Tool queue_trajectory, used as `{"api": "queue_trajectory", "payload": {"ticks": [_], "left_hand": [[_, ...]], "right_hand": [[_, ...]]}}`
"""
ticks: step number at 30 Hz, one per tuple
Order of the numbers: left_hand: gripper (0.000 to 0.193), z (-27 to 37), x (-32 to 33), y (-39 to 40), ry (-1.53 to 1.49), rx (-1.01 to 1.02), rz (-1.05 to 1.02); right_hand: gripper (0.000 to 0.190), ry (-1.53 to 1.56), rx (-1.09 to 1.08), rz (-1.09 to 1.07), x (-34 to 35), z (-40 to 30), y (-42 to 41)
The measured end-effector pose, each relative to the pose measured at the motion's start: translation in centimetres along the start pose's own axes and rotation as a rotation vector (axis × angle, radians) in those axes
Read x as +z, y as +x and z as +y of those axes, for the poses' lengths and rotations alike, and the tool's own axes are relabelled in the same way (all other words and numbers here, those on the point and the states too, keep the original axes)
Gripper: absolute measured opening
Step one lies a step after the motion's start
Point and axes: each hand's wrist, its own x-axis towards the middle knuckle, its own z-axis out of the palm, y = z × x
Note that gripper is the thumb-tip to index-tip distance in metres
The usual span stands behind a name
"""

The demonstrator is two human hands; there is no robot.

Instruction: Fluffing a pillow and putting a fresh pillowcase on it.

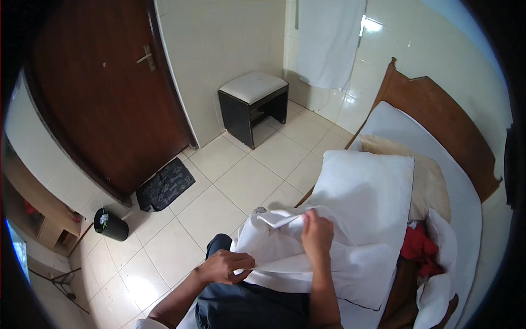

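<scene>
A white cloth (283, 251), possibly a pillowcase, lies bunched across my lap and the near part of a white pillow (365, 181). My left hand (230, 265) pinches its near edge between thumb and fingers, close to my knee. Higher and to the right, my right hand (318, 234) grips a folded part of the same cloth. Between the two hands the fabric hangs loose, with an edge stretched towards my right forearm. Whether the cloth encloses any of the pillow cannot be told from here.
The bed has a wooden headboard (444, 111) and a pale sheet (468, 230). Behind the white pillow sit a beige pillow (429, 189) and red fabric (419, 246). Across the tiled floor (246, 185) are a padded stool (252, 107), a doormat (165, 185), a black bin (111, 224) and a door (102, 94).
</scene>
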Motion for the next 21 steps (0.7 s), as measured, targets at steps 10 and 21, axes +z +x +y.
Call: {"api": "queue_trajectory", "payload": {"ticks": [10,21], "left_hand": [[0.027,2.6,-0.9,4.9,-0.298,-0.271,0.679],[0.019,2.4,-5.5,6.5,-1.051,-0.662,0.593]], "right_hand": [[0.018,1.087,-0.199,0.102,-9.9,-6.3,-0.1],[0.029,0.561,-0.697,0.530,-10.1,-8.2,-0.9]]}}
